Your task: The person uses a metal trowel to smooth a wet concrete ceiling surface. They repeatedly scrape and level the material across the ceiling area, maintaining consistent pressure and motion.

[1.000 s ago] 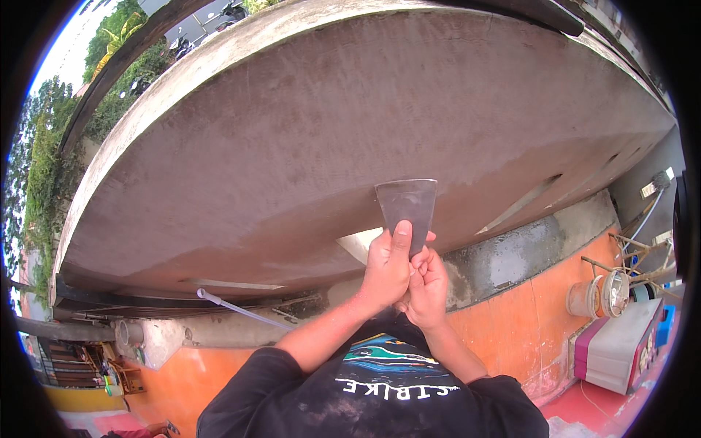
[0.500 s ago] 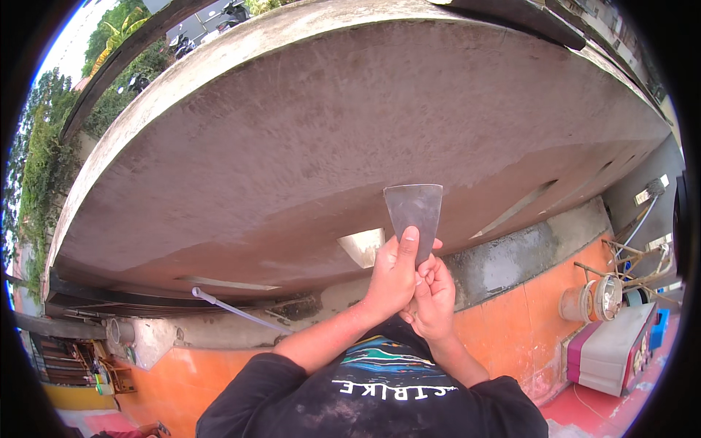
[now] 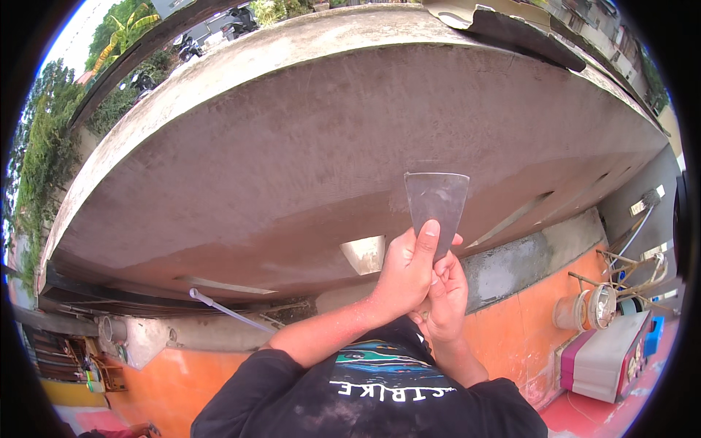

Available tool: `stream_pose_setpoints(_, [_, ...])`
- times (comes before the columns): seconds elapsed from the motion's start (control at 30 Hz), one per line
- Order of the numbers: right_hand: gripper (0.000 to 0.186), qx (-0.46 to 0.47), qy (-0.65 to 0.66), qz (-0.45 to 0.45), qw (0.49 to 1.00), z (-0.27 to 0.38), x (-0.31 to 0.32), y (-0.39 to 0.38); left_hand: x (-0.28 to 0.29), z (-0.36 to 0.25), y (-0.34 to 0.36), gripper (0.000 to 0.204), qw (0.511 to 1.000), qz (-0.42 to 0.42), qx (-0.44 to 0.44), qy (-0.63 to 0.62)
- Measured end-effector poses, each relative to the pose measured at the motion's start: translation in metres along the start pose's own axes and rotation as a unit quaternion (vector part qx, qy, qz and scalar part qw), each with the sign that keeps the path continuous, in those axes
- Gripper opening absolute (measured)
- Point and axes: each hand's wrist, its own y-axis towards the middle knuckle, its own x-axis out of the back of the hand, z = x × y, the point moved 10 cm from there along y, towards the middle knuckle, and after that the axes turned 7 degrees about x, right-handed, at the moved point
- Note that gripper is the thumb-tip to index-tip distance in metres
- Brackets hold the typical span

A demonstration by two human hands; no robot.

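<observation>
A wide, flared putty knife (image 3: 439, 196) points away from me, its dull grey metal blade close to the grey plastered wall (image 3: 277, 139). My left hand (image 3: 407, 271) is closed round its lower part, with the thumb pressed flat along the blade. Just beside and below, my right hand (image 3: 447, 292) is closed too, its fingers bunched against the left hand where the handle would be. The handle itself is hidden by both hands. Whether the blade's edge touches the wall cannot be told.
Below the wall runs an orange floor (image 3: 197, 376). A pale rectangular opening (image 3: 364, 254) shows left of my hands. A thin pale pipe (image 3: 230, 310) sticks out by my left forearm. Buckets (image 3: 602, 306) and a white-and-magenta box (image 3: 602, 361) stand at the right.
Both hands and the putty knife have moved to the right and slightly upward in the picture. The grip looks the same, and the view has tilted a little.
</observation>
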Motion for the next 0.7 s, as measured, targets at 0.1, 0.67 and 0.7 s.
stream_pose_setpoints(0.1, [0.012,-0.055,-0.023,-0.025,0.998,-0.020,0.021,-0.018,0.009,0.037,-0.008,0.057,0.998,-0.029,0.054,-0.029])
stream_pose_setpoints(0.67, [0.012,0.022,0.004,0.041,0.999,0.016,-0.018,0.013,-0.005,-0.016,0.003,0.052,1.000,0.013,-0.014,-0.025])
stream_pose_setpoints(0.7, [0.012,0.016,0.004,0.032,0.999,0.011,-0.014,0.006,-0.002,0.000,0.001,0.052,0.999,0.005,0.036,-0.007])
